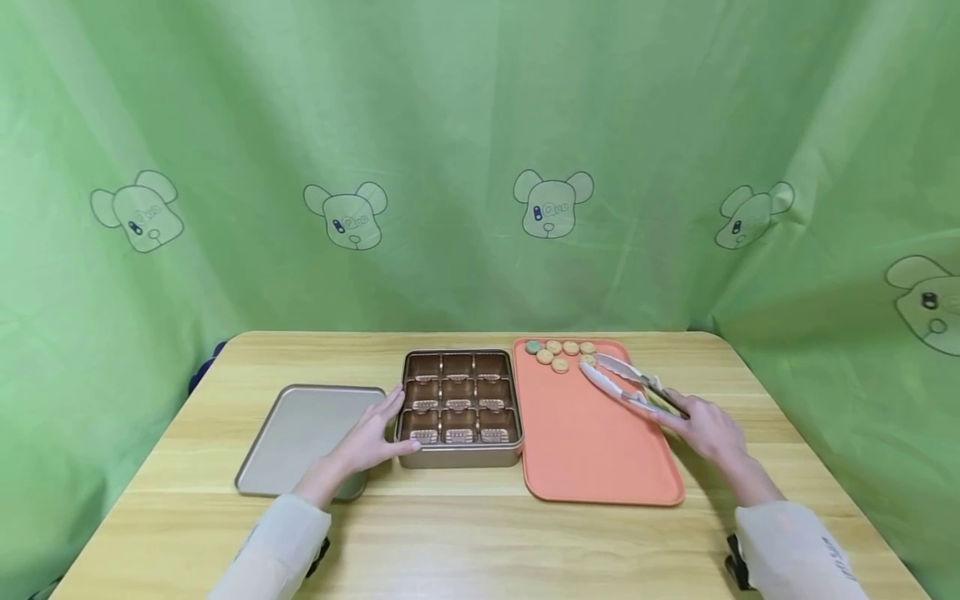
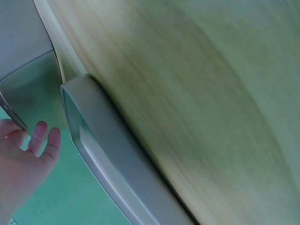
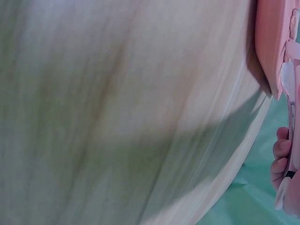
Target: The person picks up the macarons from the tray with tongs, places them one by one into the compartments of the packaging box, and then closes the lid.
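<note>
My left hand touches the left side of a metallic box, fingers extended along its edge and thumb at the front corner. Inside the box, a brown insert is divided into several compartments, with no food visible in them. My right hand grips a pair of tongs, whose spread tips reach over the coral tray. At the tray's far end lie several small round tan cookies and one green cookie. One tan cookie is close by the tong tips; contact is unclear.
A grey-beige metal lid or shallow tray lies left of the box, partly under my left forearm in the head view. Everything rests on a wooden table. Green curtains with bear-head drawings hang behind and at both sides.
</note>
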A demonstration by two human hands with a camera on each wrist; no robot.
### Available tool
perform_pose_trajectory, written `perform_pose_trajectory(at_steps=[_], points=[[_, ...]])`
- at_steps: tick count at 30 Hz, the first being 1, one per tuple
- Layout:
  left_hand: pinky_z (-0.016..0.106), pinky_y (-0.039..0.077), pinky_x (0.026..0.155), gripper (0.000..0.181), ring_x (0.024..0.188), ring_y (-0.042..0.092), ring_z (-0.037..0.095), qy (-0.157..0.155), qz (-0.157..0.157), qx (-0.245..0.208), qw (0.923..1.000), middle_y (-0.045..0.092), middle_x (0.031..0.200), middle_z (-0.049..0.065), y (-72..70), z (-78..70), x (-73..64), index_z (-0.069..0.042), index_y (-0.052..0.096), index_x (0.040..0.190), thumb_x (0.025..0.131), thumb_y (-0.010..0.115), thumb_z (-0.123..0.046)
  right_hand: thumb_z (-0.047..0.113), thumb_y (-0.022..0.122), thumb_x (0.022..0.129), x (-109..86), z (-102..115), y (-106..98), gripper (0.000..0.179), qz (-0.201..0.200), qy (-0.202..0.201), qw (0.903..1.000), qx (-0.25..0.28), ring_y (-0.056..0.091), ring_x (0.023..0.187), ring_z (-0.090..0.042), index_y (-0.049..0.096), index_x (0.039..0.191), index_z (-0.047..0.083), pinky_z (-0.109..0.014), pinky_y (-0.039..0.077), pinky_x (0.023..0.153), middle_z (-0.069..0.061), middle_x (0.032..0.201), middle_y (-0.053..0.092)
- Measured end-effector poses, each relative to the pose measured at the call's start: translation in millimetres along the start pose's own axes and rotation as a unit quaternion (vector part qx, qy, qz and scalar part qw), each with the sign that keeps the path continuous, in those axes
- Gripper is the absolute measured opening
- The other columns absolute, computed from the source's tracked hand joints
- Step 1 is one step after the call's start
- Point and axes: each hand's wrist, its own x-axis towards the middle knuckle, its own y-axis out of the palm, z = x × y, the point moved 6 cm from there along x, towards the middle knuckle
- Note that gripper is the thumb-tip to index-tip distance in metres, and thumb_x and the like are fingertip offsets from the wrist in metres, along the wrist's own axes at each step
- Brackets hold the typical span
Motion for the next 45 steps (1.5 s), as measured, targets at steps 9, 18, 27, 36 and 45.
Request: perform_pose_trajectory(at_steps=[9, 18, 27, 36, 45], points=[[0.055, 0.007, 0.11, 0.092, 0.135, 0.015, 0.04, -0.003, 0.006, 0.003, 1.0, 0.011, 0.151, 0.018, 0.0, -1.2, 0.0, 0.007, 0.021, 0.14, 0.077, 0.069, -0.038, 0.057, 0.054, 0.083, -2.6, -0.7, 1.1, 0.072, -0.012, -0.007, 0.9999, 0.001, 0.056, 0.074, -0.032, 0.045, 0.134, 0.007, -0.034, 0.037, 0.045, -0.03, 0.106, 0.058], [0.057, 0.007, 0.109, 0.092, 0.134, 0.014, 0.043, -0.007, 0.01, 0.004, 0.9999, 0.011, 0.151, 0.016, 1.1, -1.5, -1.3, 0.006, 0.021, 0.14, 0.077, 0.068, -0.041, 0.054, 0.056, 0.083, -7.0, -5.1, -1.6, 0.072, -0.018, -0.016, 0.9997, 0.01, 0.052, 0.071, -0.028, 0.044, 0.134, 0.005, -0.032, 0.037, 0.048, -0.024, 0.096, 0.06], [0.056, 0.007, 0.11, 0.091, 0.135, 0.016, 0.041, -0.002, 0.007, 0.012, 0.9999, 0.012, 0.151, 0.017, 1.6, -1.0, -1.4, 0.007, 0.021, 0.14, 0.078, 0.068, -0.04, 0.048, 0.06, 0.083, -12.1, -3.6, -7.3, 0.066, -0.038, -0.042, 0.9983, 0.013, 0.058, 0.079, -0.037, 0.047, 0.132, 0.005, -0.04, 0.044, 0.05, -0.025, 0.102, 0.061], [0.057, 0.007, 0.109, 0.091, 0.135, 0.015, 0.042, -0.002, 0.001, 0.006, 1.0, 0.012, 0.151, 0.016, 1.5, 0.1, -1.5, 0.006, 0.022, 0.14, 0.077, 0.069, -0.039, 0.045, 0.061, 0.084, -14.9, 4.3, -10.3, 0.065, -0.039, -0.06, 0.9973, 0.014, 0.057, 0.089, -0.043, 0.047, 0.131, 0.002, -0.044, 0.046, 0.053, -0.028, 0.111, 0.058], [0.057, 0.007, 0.109, 0.091, 0.135, 0.014, 0.043, -0.003, 0.002, 0.001, 1.0, 0.012, 0.151, 0.015, -0.6, -1.6, -1.1, 0.006, 0.022, 0.14, 0.077, 0.069, -0.04, 0.041, 0.064, 0.082, -16.5, 19.0, -17.4, 0.062, -0.049, -0.081, 0.9952, 0.024, 0.058, 0.088, -0.041, 0.05, 0.13, 0.005, -0.042, 0.046, 0.053, -0.024, 0.11, 0.06]])
